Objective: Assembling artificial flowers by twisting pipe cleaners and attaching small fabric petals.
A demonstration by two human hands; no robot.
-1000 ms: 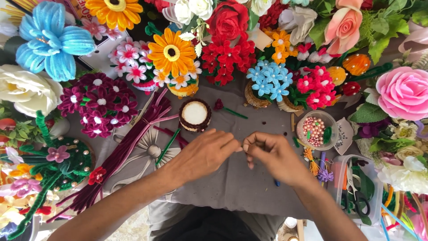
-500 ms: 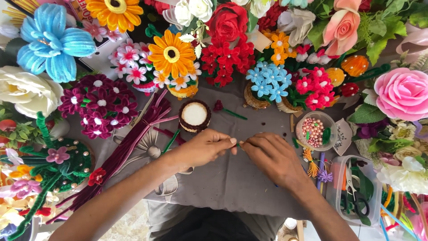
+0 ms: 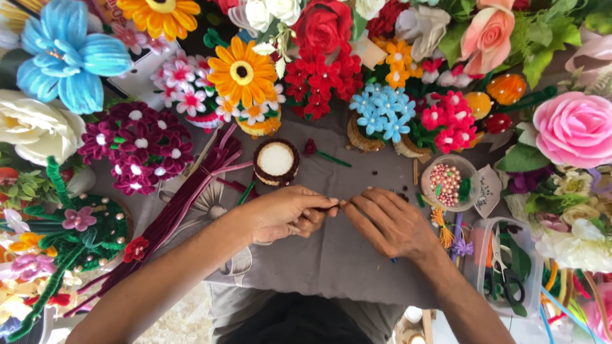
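Between maroon stems (image 3: 185,197) and bead bowl (image 3: 448,183), both hands' grips pinch something tiny, perhaps wire.

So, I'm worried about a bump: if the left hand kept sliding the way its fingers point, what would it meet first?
Probably the right hand: the left hand points straight at its fingertips, almost touching already.

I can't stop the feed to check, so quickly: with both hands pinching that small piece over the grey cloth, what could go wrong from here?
1. The piece pinched between the left hand and right hand is tiny; if it slips, it could get lost on the crowded cloth.
2. The bowl of beads sits close beyond the right hand; a nudge might spill it.
3. The round cup stands just beyond the left hand and could be knocked.
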